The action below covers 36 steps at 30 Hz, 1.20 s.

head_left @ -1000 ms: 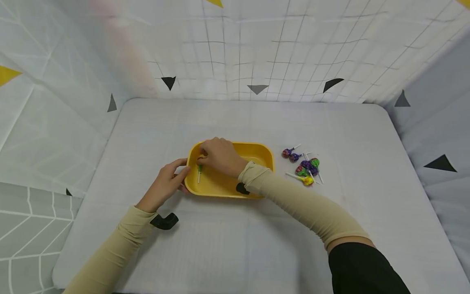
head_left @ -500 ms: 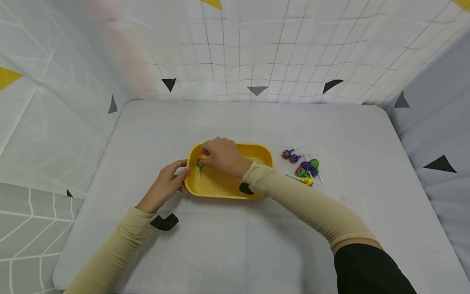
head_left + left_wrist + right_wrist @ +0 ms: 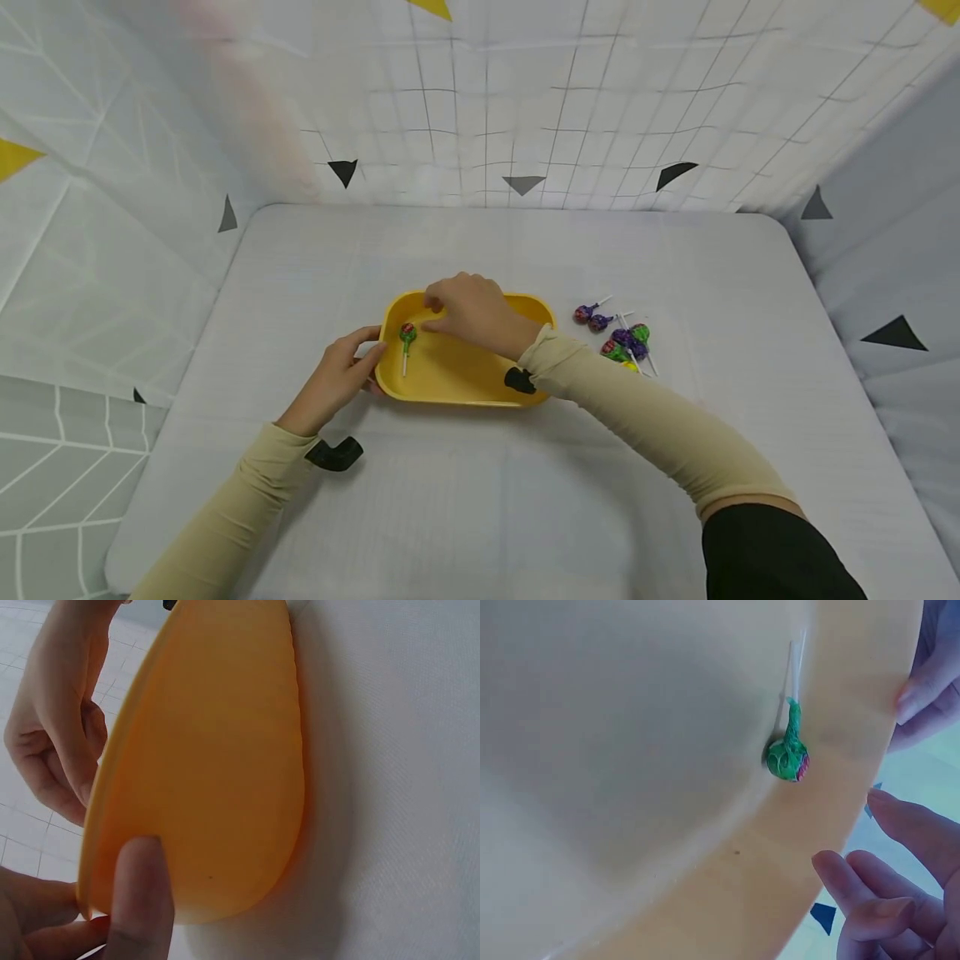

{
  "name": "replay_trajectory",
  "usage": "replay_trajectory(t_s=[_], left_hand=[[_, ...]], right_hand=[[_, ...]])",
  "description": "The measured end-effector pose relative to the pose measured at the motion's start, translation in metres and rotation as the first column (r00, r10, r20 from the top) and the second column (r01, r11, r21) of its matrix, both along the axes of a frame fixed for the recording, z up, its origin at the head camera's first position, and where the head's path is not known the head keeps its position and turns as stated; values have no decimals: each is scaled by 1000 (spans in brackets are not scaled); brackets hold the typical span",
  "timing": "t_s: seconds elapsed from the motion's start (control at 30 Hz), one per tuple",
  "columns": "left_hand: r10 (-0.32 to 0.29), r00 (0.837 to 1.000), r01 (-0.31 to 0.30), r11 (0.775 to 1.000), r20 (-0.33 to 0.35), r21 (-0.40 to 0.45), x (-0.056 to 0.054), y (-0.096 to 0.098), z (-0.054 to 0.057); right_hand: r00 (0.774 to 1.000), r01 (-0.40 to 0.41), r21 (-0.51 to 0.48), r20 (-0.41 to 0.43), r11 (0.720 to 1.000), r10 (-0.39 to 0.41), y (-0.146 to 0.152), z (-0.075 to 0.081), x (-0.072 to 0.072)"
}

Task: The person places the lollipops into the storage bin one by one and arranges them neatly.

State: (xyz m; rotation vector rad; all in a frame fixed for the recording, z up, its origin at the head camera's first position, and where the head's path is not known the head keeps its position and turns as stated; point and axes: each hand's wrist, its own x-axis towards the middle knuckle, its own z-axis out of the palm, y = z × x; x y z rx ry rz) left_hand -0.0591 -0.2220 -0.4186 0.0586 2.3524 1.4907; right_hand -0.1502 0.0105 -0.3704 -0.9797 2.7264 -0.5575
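Observation:
A yellow tray (image 3: 450,375) rests on the white table, and my left hand (image 3: 333,379) grips its left end. In the left wrist view the thumb (image 3: 142,892) lies against the tray's outer wall, with other fingers at the rim. One lollipop (image 3: 407,335) in a green and red wrapper lies inside at the tray's left end, its white stick toward me. My right hand (image 3: 483,315) hovers over the tray just right of this lollipop. Its thumb and fingers are parted and hold nothing; the right wrist view shows them apart from the candy (image 3: 786,757).
To the right of the tray lies a loose pile of several lollipops (image 3: 622,337) in purple, green and yellow wrappers, partly covered by the right sleeve (image 3: 645,408). White fabric walls (image 3: 525,100) with grid lines and dark triangles enclose the table (image 3: 465,508).
My right hand has let go of the green lollipop and drawn back to the right, uncovering its head. The left hand stays on the tray.

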Motion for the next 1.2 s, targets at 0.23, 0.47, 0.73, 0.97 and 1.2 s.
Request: replay_trajectory(t_s=[0.23, 0.47, 0.73, 0.97, 1.2], left_hand=[[4, 1000, -4, 1000, 8, -2, 0, 0, 0], [11, 1000, -11, 1000, 4, -8, 0, 1, 0], [7, 1000, -7, 1000, -2, 2, 0, 2, 0], [11, 1000, -11, 1000, 7, -3, 1, 2, 2], [13, 1000, -13, 1000, 8, -14, 1, 1, 1]], right_hand=[[1000, 25, 13, -11, 1000, -25, 12, 6, 1], [998, 60, -3, 8, 998, -60, 27, 12, 1], [995, 96, -28, 34, 995, -95, 47, 16, 1], [992, 124, -34, 26, 992, -123, 63, 18, -1], [987, 157, -37, 44, 987, -156, 81, 21, 1]])
